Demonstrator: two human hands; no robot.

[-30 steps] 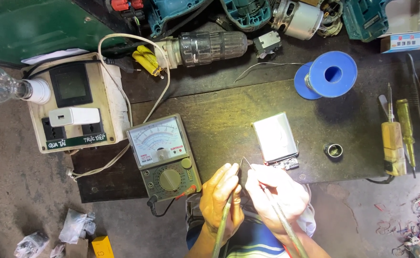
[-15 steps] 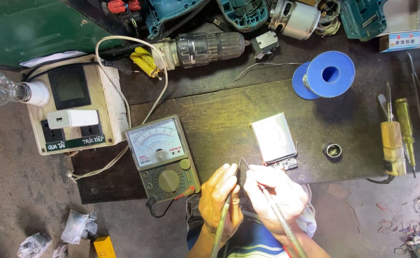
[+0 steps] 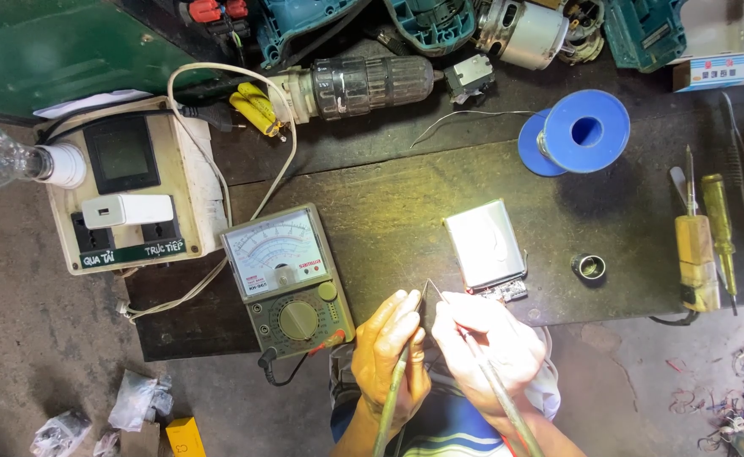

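Observation:
My left hand [image 3: 391, 355] grips a slim probe rod [image 3: 389, 406], and my right hand [image 3: 486, 351] grips a second probe rod [image 3: 499, 393]. Both thin metal tips meet at a point [image 3: 427, 288] just above my fingers, over the dark workbench [image 3: 389, 195]. A silver flat battery pack [image 3: 484, 245] with a small circuit strip [image 3: 505, 293] at its near end lies just right of the tips. A green analog multimeter [image 3: 287, 279] sits to the left of my left hand.
A beige socket box [image 3: 131, 195] with a bulb [image 3: 0, 156] stands at the left. A blue solder spool [image 3: 579, 131], a small metal ring [image 3: 589, 267], yellow-handled screwdrivers [image 3: 698, 245] and drill parts [image 3: 363, 85] lie around the bench. Scraps litter the floor.
The view has shifted slightly downward. My hands and both probes stay in nearly the same spot, tips still together.

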